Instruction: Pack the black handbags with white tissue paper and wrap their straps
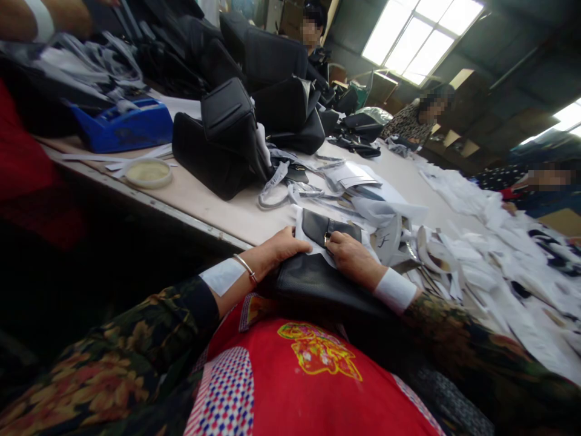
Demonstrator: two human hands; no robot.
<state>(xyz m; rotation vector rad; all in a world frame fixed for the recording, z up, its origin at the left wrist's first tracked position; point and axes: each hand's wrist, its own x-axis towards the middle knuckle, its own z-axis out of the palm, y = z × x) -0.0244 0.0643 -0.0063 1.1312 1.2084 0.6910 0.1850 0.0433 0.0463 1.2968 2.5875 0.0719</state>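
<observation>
A black leather bag [318,278] lies at the table's near edge against my red apron. My left hand [281,247] rests on its left side, fingers curled over white wrapping paper [313,245] tucked at the flap. My right hand [349,254] is closed in a pinch at the small metal clasp [327,237] on the bag's flap. White tape bands wrap both wrists, and a thin bangle sits on my left one.
Stacked black bags [227,133] stand further back on the table [218,206]. A blue tape dispenser [122,124] and a round lidded dish [148,172] are at left. White paper scraps [476,254] cover the right side. Other people sit along the far and right edges.
</observation>
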